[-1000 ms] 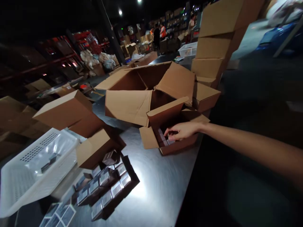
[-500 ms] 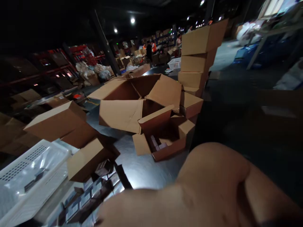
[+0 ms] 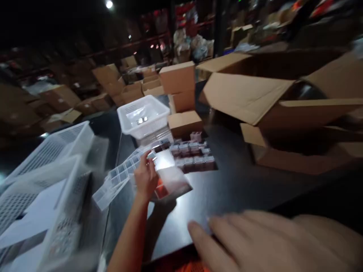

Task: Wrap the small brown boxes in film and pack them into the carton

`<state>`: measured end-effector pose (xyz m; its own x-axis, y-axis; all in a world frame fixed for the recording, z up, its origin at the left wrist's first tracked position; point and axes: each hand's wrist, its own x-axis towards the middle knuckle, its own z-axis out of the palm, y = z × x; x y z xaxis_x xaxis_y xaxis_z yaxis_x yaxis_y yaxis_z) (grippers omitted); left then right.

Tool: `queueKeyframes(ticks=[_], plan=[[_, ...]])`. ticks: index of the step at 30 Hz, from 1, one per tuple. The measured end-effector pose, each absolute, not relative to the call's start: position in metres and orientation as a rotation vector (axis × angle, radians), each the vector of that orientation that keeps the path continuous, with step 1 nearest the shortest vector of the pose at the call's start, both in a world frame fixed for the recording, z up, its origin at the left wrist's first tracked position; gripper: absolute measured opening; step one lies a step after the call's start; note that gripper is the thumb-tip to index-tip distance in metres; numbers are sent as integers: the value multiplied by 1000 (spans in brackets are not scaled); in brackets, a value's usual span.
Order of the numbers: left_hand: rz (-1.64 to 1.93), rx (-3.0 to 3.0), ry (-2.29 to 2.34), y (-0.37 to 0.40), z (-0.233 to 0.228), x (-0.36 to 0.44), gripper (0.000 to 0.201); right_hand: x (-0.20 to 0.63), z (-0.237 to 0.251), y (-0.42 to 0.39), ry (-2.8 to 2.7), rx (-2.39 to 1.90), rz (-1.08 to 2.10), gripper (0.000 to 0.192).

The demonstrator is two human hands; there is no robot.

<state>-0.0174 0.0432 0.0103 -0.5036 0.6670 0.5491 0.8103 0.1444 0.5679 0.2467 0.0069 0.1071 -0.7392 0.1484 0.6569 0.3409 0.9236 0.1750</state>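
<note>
Left hand: the left hand sits just left of the frame's centre, forearm running down to the lower edge; its fingers are curled around the near edge of a clear plastic packet, thumb on top.
Clear plastic packet: flat and glossy, it catches a bright glare and shows an orange patch at its lower left; it is tilted over the dark table, held at its left end, its right end pointing to the middle of the frame.
Right hand: the right hand fills the lower right of the frame, very close to the camera and blurred; the fingers are stretched out toward the left and lie loosely apart, holding nothing that I can see. It is well below and to the right of the packet, not touching it.
Clear compartment tray: a long clear compartment tray lies slanted just left of the left hand, touching or nearly touching the fingers; which, I cannot tell.
Small boxes: rows of small boxes stand on the table just above and right of the packet.
White basket: a white basket sits above the left hand, in the upper middle.
Mesh crates: white mesh crates stack up at the left edge.
Cardboard carton: a large open cardboard carton spreads its flaps across the upper right.
</note>
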Motion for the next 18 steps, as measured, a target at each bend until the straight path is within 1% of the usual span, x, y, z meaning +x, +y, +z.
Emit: queueKeyframes(ticks=[1,2,4,6,8,9,12,15,18], plan=[[-1342,-1493,-2191,42,11,-17,35,228,109,22,-2508,-407,-146,16],[-1403,-1527,-2135,42,11,-16,35,207,107,38,-2539,-404,75,20],[-1544,-1578,-2027,39,10,-16,37,164,91,68,-2519,-420,449,38],[-1670,-1612,-1960,34,6,-19,39,132,68,90,-2430,-422,885,48],[-1774,-1617,-1953,30,1,-25,40,115,46,101,-2339,-470,1187,51],[-1819,-1609,-1965,27,-1,-28,41,111,38,104,-2307,-498,1289,50],[-1820,-1589,-2048,22,-5,-36,43,109,23,104,-2216,-563,1487,41],[-1478,-1537,-2243,22,-3,-40,45,112,18,105,-2142,-676,1504,28],[-1109,-1400,-2456,25,-2,-38,41,116,15,108,-2197,-792,1345,14]])
